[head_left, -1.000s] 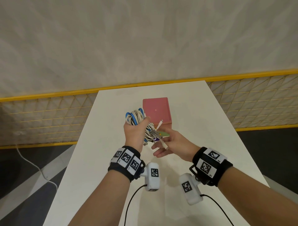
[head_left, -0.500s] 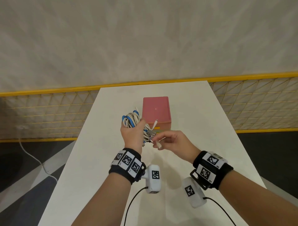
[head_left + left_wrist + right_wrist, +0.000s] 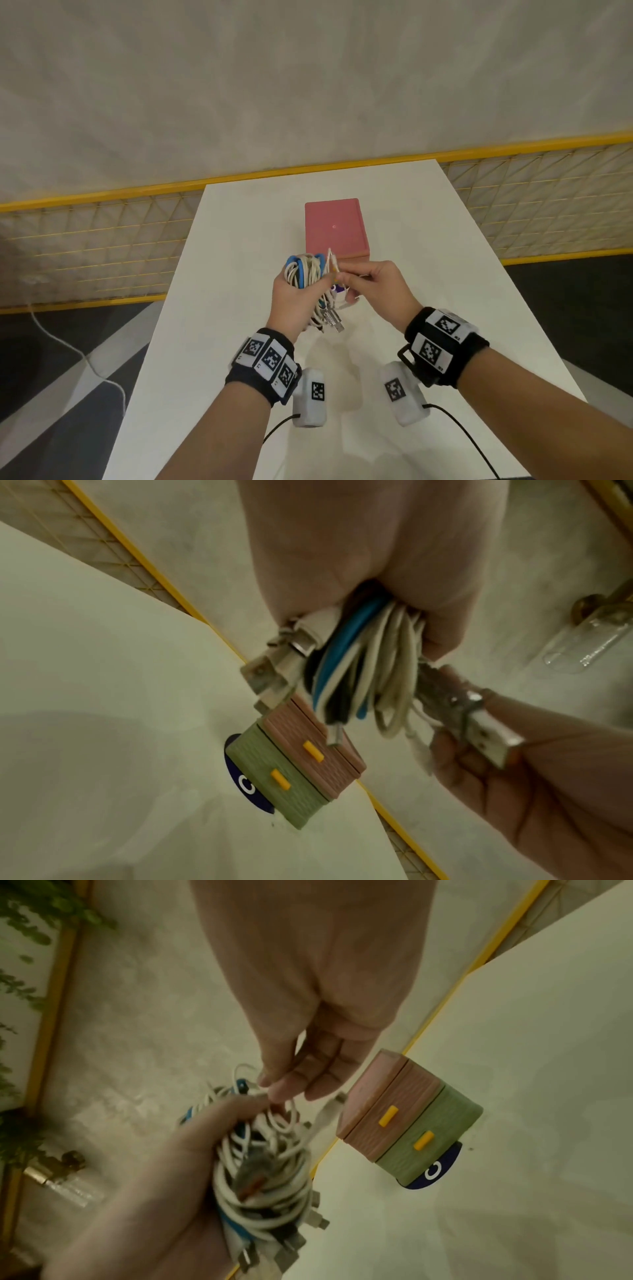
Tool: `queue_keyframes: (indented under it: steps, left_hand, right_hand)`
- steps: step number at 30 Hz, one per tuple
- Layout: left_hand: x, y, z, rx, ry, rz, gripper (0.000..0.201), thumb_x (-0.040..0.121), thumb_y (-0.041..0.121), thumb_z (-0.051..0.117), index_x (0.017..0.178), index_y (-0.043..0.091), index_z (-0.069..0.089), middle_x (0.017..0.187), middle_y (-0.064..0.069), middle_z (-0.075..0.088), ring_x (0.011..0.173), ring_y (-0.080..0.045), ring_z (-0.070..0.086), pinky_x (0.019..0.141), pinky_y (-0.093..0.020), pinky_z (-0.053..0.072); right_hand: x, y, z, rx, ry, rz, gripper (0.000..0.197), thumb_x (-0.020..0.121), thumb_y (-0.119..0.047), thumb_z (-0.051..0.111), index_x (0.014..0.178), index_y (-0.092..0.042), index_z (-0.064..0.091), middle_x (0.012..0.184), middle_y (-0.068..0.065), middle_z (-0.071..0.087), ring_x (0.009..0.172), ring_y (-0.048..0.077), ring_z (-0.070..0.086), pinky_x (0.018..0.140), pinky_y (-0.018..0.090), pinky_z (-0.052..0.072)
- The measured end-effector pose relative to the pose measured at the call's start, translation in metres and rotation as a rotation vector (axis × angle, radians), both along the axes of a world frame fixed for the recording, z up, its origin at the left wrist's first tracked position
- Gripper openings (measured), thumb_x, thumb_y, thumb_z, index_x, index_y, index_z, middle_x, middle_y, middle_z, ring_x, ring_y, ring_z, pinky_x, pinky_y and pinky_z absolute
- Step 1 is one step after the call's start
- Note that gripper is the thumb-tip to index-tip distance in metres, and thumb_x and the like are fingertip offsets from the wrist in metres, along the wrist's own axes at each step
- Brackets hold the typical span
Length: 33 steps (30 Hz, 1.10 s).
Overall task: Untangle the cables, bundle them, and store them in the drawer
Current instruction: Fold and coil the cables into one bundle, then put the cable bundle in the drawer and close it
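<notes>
My left hand [image 3: 293, 301] grips a coiled bundle of white and blue cables [image 3: 305, 274] above the white table [image 3: 428, 274]. USB plugs [image 3: 334, 320] hang from its lower end. My right hand [image 3: 373, 284] pinches a thin white cable strand [image 3: 332, 262] at the bundle's upper right side. In the right wrist view, the fingertips [image 3: 274, 1093] meet on that strand beside the bundle [image 3: 267, 1177]. Behind the hands stands a small drawer unit [image 3: 334, 228], with a pink drawer [image 3: 387, 1112] over a green one [image 3: 428, 1139], both closed, each with a yellow handle.
The drawer unit sits on a dark blue round sticker [image 3: 243, 780]. A yellow mesh fence [image 3: 102, 246] runs behind and beside the table. A white cord [image 3: 68, 346] lies on the floor at the left. Bare tabletop lies to the right of the hands.
My right hand has gone from lying open under the bundle to pinching a white strand at its upper right. The left hand has turned the bundle more upright.
</notes>
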State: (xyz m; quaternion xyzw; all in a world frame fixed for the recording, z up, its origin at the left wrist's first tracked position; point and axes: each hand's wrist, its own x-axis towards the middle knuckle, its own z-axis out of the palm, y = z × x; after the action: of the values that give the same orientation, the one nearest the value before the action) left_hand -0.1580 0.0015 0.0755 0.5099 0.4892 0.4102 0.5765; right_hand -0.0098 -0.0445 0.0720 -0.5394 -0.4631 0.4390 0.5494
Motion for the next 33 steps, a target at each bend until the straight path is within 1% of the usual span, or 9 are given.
queue_keyframes:
  steps: [2,6,10,15,18,22,24,29,33]
  left_hand:
    - [0.000,0.004,0.001,-0.040,-0.015,0.007,0.023,0.078,0.012,0.079,0.099,0.008,0.070,0.091,-0.013,0.074,0.083,-0.022,0.071,0.074,-0.033,0.059]
    - [-0.001,0.011,0.000,-0.166,-0.088,0.034,0.014,0.080,0.014,0.077,0.092,0.010,0.072,0.089,-0.017,0.073,0.084,-0.031,0.071,0.078,-0.043,0.058]
    - [0.002,0.015,0.000,-0.216,-0.169,0.014,0.024,0.078,0.011,0.079,0.100,0.005,0.071,0.095,-0.018,0.074,0.087,-0.030,0.072,0.081,-0.040,0.059]
    - [0.004,0.024,-0.003,-0.163,-0.041,-0.006,0.016,0.076,0.013,0.082,0.088,0.013,0.071,0.080,-0.008,0.074,0.074,-0.021,0.072,0.067,-0.030,0.059]
    - [-0.005,0.043,-0.007,-0.066,0.169,-0.051,0.019,0.075,0.013,0.080,0.089,0.013,0.067,0.071,0.001,0.067,0.065,-0.014,0.064,0.054,-0.018,0.051]
    - [-0.013,0.070,-0.015,0.098,0.615,-0.353,0.073,0.069,0.023,0.077,0.136,0.031,0.048,0.110,0.005,0.067,0.096,-0.017,0.065,0.087,-0.031,0.053]
    - [-0.010,0.078,-0.015,0.139,0.853,-0.507,0.094,0.069,0.029,0.074,0.149,0.040,0.026,0.120,0.007,0.063,0.101,-0.019,0.063,0.089,-0.035,0.053]
    - [-0.006,0.087,-0.019,0.259,1.213,-0.623,0.100,0.073,0.029,0.065,0.150,0.048,0.003,0.098,0.001,0.066,0.081,-0.023,0.062,0.075,-0.034,0.054]
    - [-0.006,0.091,-0.020,0.315,1.291,-0.662,0.098,0.078,0.026,0.063,0.151,0.046,0.002,0.095,-0.002,0.066,0.078,-0.023,0.059,0.067,-0.030,0.046]
  right_hand:
    - [-0.005,0.004,-0.001,0.037,-0.006,-0.033,0.024,0.087,-0.003,0.064,0.109,-0.010,0.069,0.080,-0.005,0.074,0.055,0.010,0.061,0.062,0.022,0.055]
    - [-0.013,0.015,0.000,0.069,-0.123,-0.037,0.021,0.090,-0.005,0.060,0.105,-0.013,0.072,0.083,0.017,0.071,0.066,0.014,0.063,0.073,0.033,0.057]
    - [-0.018,0.020,-0.004,0.117,-0.363,-0.036,0.026,0.092,0.001,0.053,0.080,-0.011,0.074,0.058,-0.009,0.053,0.058,-0.001,0.046,0.067,0.012,0.039]
    - [-0.016,0.018,-0.013,0.036,-0.300,0.010,0.020,0.090,0.001,0.056,0.100,-0.007,0.071,0.074,-0.008,0.064,0.068,0.000,0.058,0.070,0.015,0.047]
    - [-0.008,0.017,-0.034,-0.047,-0.338,-0.131,0.034,0.092,-0.002,0.053,0.122,-0.014,0.062,0.088,-0.001,0.071,0.079,0.009,0.067,0.079,0.016,0.049]
    - [-0.008,0.011,-0.071,-0.261,-0.352,-0.336,0.045,0.090,-0.002,0.048,0.133,-0.019,0.049,0.093,0.005,0.059,0.076,0.019,0.058,0.070,0.024,0.047]
    - [-0.012,0.013,-0.085,-0.405,-0.316,-0.353,0.058,0.091,-0.007,0.050,0.145,-0.014,0.029,0.097,0.004,0.055,0.084,0.019,0.055,0.074,0.026,0.042]
    - [-0.016,0.043,-0.110,-0.545,-0.092,-0.421,0.073,0.093,-0.017,0.054,0.151,-0.012,0.010,0.092,0.007,0.064,0.097,0.028,0.064,0.093,0.042,0.050]
    - [-0.015,0.071,-0.116,-0.471,0.137,-0.484,0.065,0.090,-0.014,0.059,0.144,-0.012,0.024,0.088,0.008,0.067,0.076,0.027,0.069,0.069,0.037,0.058]
